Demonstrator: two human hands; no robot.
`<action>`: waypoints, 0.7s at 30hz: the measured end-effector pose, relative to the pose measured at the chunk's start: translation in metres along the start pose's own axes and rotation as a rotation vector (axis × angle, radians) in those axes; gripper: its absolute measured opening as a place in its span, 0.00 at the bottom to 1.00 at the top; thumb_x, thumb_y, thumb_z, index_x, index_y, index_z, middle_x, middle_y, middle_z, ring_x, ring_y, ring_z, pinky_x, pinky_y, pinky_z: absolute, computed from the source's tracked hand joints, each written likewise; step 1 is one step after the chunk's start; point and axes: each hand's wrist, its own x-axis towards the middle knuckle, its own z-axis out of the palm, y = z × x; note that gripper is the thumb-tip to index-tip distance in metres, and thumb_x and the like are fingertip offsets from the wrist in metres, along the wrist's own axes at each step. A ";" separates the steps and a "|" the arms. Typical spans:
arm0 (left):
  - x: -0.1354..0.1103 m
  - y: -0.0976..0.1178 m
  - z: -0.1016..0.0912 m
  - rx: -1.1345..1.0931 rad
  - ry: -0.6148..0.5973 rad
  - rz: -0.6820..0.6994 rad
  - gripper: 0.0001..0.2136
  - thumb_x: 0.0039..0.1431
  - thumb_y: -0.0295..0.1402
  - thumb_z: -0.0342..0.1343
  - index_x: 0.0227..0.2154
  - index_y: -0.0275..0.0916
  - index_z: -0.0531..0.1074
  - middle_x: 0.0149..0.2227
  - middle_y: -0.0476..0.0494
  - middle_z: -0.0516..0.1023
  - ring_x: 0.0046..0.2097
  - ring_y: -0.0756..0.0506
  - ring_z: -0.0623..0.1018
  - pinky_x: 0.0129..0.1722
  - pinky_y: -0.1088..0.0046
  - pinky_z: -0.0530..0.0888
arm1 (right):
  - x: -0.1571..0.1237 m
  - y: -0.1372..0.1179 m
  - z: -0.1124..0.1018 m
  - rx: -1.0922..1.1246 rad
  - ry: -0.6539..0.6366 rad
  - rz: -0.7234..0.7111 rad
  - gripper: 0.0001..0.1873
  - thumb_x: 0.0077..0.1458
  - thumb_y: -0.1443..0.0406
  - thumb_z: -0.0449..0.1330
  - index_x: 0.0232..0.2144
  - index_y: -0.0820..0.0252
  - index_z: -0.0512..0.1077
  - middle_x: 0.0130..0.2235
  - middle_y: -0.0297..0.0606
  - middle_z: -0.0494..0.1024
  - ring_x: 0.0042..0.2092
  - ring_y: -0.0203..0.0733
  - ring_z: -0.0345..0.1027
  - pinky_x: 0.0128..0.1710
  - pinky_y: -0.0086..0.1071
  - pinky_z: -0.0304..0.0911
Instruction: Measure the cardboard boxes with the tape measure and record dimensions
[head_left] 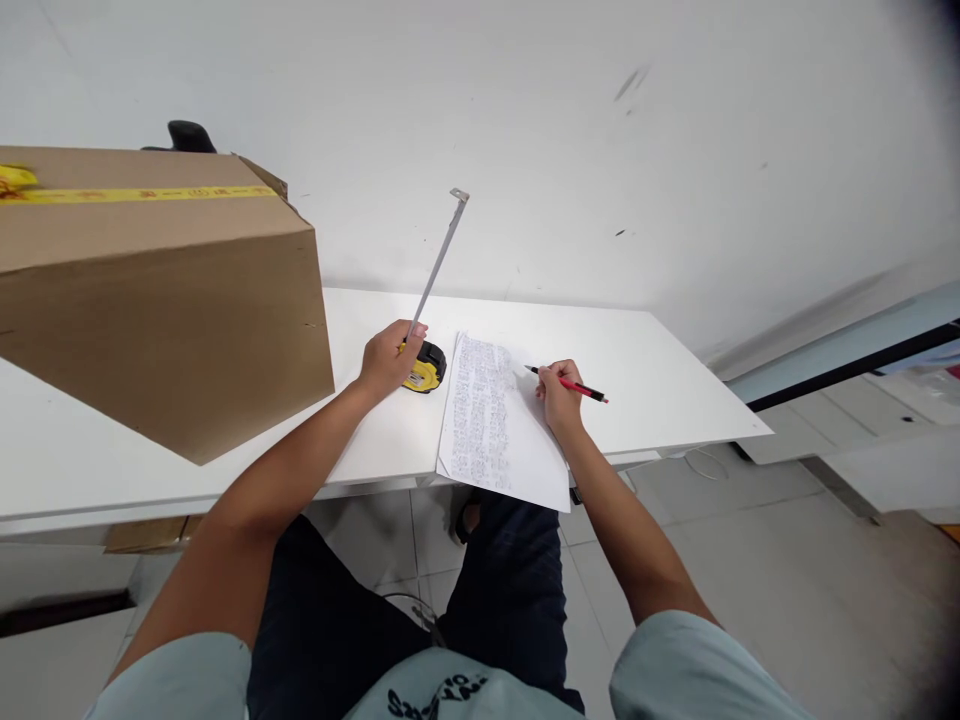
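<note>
My left hand (390, 358) is closed around a yellow and black tape measure (427, 368) just above the white table. A length of its metal blade sticks up and away from the hand, ending in a small hook in front of the wall. In my right hand (561, 392) is a red and black pen (583, 388), held in a writing grip with its dark tip pointing left. That hand rests at the right edge of a sheet of paper (536, 455). Rows of handwriting fill the paper's left part, and its near edge hangs past the table edge.
A large cardboard box (172, 330) with yellow tape stands on the left of the white table (637, 350). Behind it, a black object (190, 136) shows in part. A white wall (540, 150) runs along the back. A cable (705, 465) lies on the tiled floor to the right.
</note>
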 end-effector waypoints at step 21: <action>0.005 0.004 0.009 -0.061 0.298 -0.115 0.11 0.66 0.45 0.63 0.34 0.44 0.71 0.40 0.47 0.79 0.43 0.45 0.78 0.49 0.67 0.73 | -0.003 -0.020 0.000 -0.142 -0.183 0.056 0.26 0.58 0.44 0.60 0.19 0.57 0.71 0.20 0.32 0.64 0.28 0.38 0.58 0.33 0.36 0.59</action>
